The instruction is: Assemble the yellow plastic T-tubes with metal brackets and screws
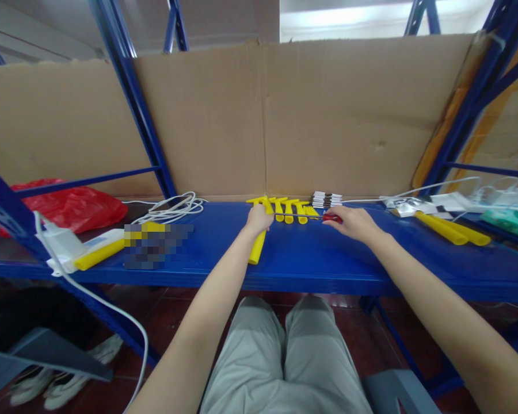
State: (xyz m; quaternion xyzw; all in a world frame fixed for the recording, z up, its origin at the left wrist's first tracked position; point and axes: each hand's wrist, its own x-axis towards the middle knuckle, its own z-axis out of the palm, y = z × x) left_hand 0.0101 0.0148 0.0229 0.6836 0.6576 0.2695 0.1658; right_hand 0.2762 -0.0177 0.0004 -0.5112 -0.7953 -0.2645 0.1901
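My left hand (260, 218) is closed around a yellow T-shaped plastic piece (256, 248), its round handle pointing toward me. In my right hand (354, 222) is a screwdriver (332, 218) with a red handle. Its thin shaft runs leftward, level, to the piece by my left hand; whether the tip touches is hidden by the fingers. Just behind lie several similar yellow T-shaped pieces (289, 211) in a row. Some small yellow parts (311, 211) and a stack of white and black pieces (326, 199) stand beyond the screwdriver.
A blue bench (216, 247) carries everything, backed by cardboard (328, 115). At left are coiled white cable (179, 208), a red plastic bag (75, 207) and a power strip (99, 241). Yellow tubes (444, 227) lie at right. A person's shoes (60, 385) show low on the left.
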